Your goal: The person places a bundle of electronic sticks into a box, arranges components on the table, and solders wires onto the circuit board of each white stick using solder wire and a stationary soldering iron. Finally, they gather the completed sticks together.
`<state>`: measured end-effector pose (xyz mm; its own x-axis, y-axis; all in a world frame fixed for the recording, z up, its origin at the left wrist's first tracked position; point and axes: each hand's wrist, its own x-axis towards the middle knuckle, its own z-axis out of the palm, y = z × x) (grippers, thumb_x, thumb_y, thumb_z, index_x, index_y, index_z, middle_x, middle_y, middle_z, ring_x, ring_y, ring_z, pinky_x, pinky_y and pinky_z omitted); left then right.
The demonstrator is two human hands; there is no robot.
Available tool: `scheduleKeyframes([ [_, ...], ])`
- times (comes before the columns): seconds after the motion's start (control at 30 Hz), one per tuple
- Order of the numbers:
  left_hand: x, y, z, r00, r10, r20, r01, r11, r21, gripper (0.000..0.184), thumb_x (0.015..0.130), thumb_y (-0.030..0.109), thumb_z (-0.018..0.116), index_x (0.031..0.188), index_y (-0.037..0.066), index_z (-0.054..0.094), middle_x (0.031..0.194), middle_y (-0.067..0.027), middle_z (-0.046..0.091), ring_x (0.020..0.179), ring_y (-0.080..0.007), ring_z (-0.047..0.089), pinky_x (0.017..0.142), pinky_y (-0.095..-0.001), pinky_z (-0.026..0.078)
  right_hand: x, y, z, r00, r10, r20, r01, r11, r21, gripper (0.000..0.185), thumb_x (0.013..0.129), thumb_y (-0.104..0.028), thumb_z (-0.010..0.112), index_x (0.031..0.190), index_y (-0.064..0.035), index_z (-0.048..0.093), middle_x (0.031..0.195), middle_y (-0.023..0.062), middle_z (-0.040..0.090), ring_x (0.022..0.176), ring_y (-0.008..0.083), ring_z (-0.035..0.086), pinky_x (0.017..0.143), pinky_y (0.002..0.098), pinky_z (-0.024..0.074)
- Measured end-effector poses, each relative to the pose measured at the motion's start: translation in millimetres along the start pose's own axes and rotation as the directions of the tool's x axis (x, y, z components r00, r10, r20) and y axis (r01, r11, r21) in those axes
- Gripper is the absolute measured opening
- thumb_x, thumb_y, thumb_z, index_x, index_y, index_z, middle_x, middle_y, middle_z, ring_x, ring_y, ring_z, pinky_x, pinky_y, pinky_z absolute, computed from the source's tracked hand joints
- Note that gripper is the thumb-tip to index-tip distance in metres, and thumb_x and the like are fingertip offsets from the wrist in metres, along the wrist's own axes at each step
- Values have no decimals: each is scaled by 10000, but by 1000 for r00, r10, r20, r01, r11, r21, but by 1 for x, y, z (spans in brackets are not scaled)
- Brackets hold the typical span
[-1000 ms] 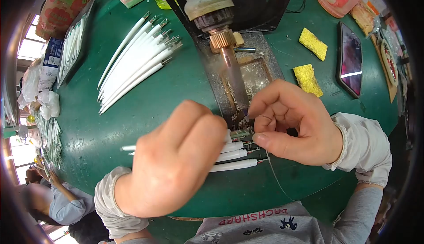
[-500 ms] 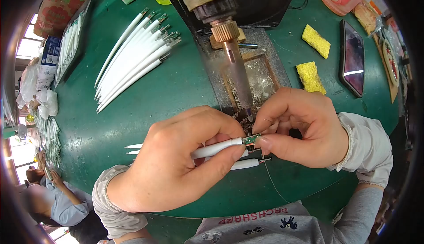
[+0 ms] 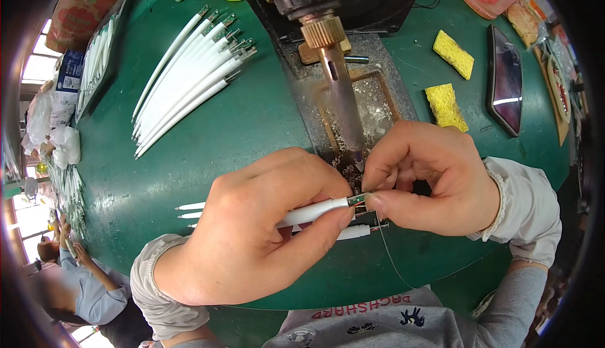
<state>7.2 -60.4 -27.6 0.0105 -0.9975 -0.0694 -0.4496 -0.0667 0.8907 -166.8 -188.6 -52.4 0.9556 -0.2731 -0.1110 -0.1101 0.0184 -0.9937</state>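
My left hand (image 3: 252,222) is closed around a white pen-shaped tube (image 3: 318,211), thumb and fingers pinching it near its right end. A small green circuit board (image 3: 357,200) sticks out of that end, with a bit of red wire beside it. My right hand (image 3: 435,181) is closed in a pinch at the board's tip. From its fingertips a thin grey wire (image 3: 391,256) hangs down toward the table edge. Just above both hands, the tip of a mounted soldering iron (image 3: 343,102) points down. More white tubes (image 3: 354,233) lie under my left hand, partly hidden.
A fanned pile of white tubes (image 3: 186,86) lies at the left on the green table (image 3: 252,127). Two yellow sponges (image 3: 454,55) and a phone (image 3: 505,82) are at the right. Solder crumbs cover the iron's base (image 3: 403,83). Another person (image 3: 94,288) sits at far left.
The white tube has turned a little in my left hand, so the board shows narrower and the red wire shows more. Both hands stay in nearly the same place.
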Motion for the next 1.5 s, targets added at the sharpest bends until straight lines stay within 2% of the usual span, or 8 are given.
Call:
scheduleKeyframes([
  [0.17, 2, 3, -1, 998, -63, 16, 64, 997, -38, 98, 743, 0, 632, 838, -14, 611, 815, -65, 585, 683, -94, 567, 559, -197, 439, 1, -2, -1, 1000, 13, 21, -12, 1000, -11, 203, 794, -14, 621, 953, 8, 496, 840, 46, 578, 691, 59, 558, 536, 180, 431],
  [0.37, 2, 4, -4, 990, -142, -15, 140, 986, -87, 93, 761, -28, 602, 851, -40, 578, 863, -62, 567, 778, -100, 556, 650, -211, 451, 0, -5, 1, 995, 67, -79, -46, 969, 242, 199, 851, -58, 542, 978, 14, 407, 758, 86, 574, 634, 110, 578, 526, 188, 433],
  [0.43, 3, 6, -5, 984, -176, -28, 173, 980, -100, 97, 765, -33, 595, 858, -43, 568, 873, -59, 560, 797, -102, 551, 671, -215, 450, 0, 0, -1, 996, -84, -43, 85, 996, 23, 163, 870, -81, 520, 933, 11, 401, 728, 96, 565, 579, 100, 548, 504, 184, 415],
  [0.63, 4, 8, -6, 974, -221, -43, 214, 968, -128, 97, 783, -22, 584, 868, -38, 543, 889, -54, 552, 797, -92, 534, 685, -210, 431, -1, -5, -1, 996, -87, -32, 84, 992, -94, 157, 869, -83, 526, 915, 6, 404, 718, 80, 553, 547, 82, 516, 477, 185, 387],
  [1.03, 5, 8, -5, 991, -96, -93, 83, 987, -140, 109, 764, 4, 586, 833, -35, 512, 834, -68, 523, 738, -101, 485, 669, -219, 382, 2, -5, -2, 990, -137, -25, 137, 990, -31, 149, 869, -62, 513, 910, 13, 390, 739, 105, 550, 567, 97, 536, 496, 195, 436],
  [1.2, 5, 6, -6, 993, 24, -119, -37, 994, -107, 92, 746, -15, 572, 818, -41, 522, 817, -84, 513, 730, -116, 475, 658, -221, 367, 2, -3, -1, 981, -190, -37, 189, 981, -35, 150, 868, -60, 513, 910, 11, 388, 728, 104, 544, 565, 100, 535, 496, 200, 432],
  [1.33, 3, 7, -6, 992, 4, -123, -20, 991, -131, 95, 743, -16, 572, 821, -44, 524, 820, -87, 513, 741, -120, 478, 658, -222, 365, 2, -3, -3, 977, -214, -19, 212, 975, -64, 155, 865, -61, 519, 910, 9, 388, 735, 109, 544, 570, 102, 537, 503, 207, 436],
  [1.5, 5, 5, -8, 988, -117, -99, 89, 964, -251, 109, 743, 7, 597, 814, -42, 531, 823, -67, 515, 748, -107, 481, 666, -223, 369, 2, -2, -2, 981, -191, -23, 189, 981, -46, 160, 864, -67, 525, 912, 8, 392, 739, 103, 546, 586, 104, 540, 507, 209, 441],
])
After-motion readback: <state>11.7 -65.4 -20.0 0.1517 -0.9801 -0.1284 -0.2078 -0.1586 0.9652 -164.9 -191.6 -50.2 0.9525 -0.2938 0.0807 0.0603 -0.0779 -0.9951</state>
